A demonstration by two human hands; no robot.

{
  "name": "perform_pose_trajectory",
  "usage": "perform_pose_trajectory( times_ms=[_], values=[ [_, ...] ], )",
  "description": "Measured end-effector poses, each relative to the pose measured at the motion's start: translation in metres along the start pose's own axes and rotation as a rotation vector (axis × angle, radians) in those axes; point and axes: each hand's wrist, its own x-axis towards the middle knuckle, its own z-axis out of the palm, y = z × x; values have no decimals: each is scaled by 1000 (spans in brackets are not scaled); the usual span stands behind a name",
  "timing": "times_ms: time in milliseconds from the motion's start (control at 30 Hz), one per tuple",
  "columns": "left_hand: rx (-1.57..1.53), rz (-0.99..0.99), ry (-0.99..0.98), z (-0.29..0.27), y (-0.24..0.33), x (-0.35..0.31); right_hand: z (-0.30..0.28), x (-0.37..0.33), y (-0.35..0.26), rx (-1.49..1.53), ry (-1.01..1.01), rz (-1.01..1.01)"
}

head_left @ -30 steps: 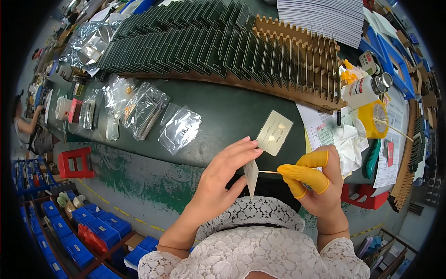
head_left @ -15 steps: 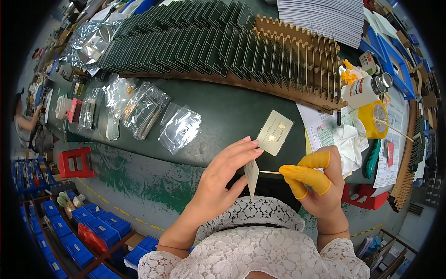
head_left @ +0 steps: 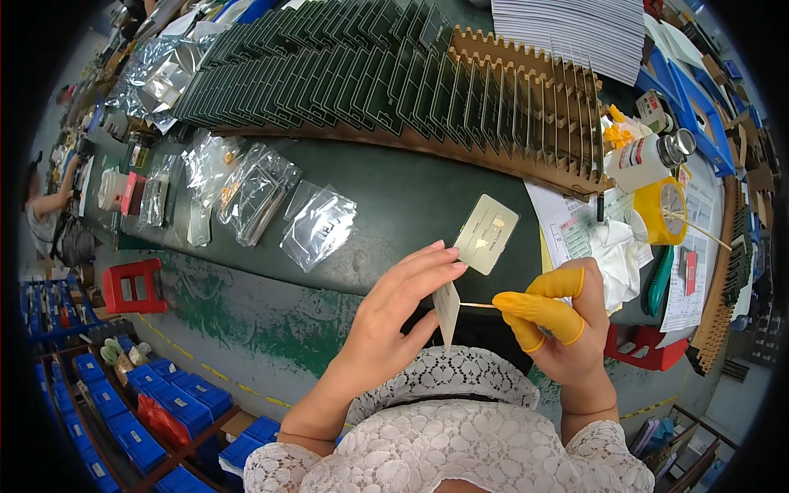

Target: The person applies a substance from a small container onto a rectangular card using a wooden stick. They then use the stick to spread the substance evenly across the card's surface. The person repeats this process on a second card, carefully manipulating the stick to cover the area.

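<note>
My left hand (head_left: 393, 308) holds a thin pale card-like plate (head_left: 447, 314) on edge between thumb and fingers, near the front edge of the green table. My right hand (head_left: 552, 322), with yellow finger cots on several fingers, pinches a thin swab stick (head_left: 478, 306). The stick's tip meets the plate's right-hand face. Just beyond my left fingertips a second pale plate (head_left: 486, 235), with a few small marks, lies flat on the table. The face of the held plate is seen nearly edge-on, so its markings cannot be made out.
Dark green plates (head_left: 329, 86) stand in rows in a brown slotted rack (head_left: 567, 168) at the back. Clear plastic bags (head_left: 320, 230) lie to the left. On the right are a white bottle (head_left: 641, 163), a yellow tape roll (head_left: 660, 209), crumpled white tissue (head_left: 615, 255) and a green-handled tool (head_left: 657, 281).
My hands, the plate and the swab stick stay almost where they were; the held plate has tilted very slightly. At the far left, another person's arm has shifted.
</note>
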Motion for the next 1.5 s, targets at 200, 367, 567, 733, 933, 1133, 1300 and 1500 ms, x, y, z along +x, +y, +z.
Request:
perform_pose_trajectory(
  times_ms=[200, 367, 567, 733, 933, 1133, 1300, 1500],
  values=[
    [8, -11, 4, -1, 0, -1, -1, -1, -1, 0, -22, 6],
    [7, -6, 6, 0, 0, -1, 1, -1, 0, 1, -9, 7],
    [8, -3, 6, 0, 0, -1, 1, 0, -1, 9, -1, 11],
    [9, 1, 1, 0, -1, -1, 2, 0, 0, 24, 18, 72],
    [-13, 4, 13, 2, -2, -1, 1, -1, 0, 60, -8, 66],
    [-13, 16, 20, 2, -1, 0, 2, -1, 1, 53, -2, 57],
    [-11, 17, 17, 2, -2, -1, 1, 0, 0, 49, -7, 33],
    [-20, 20, 19, 2, -2, 0, 2, -1, 1, 63, -5, 50]
  ],
)
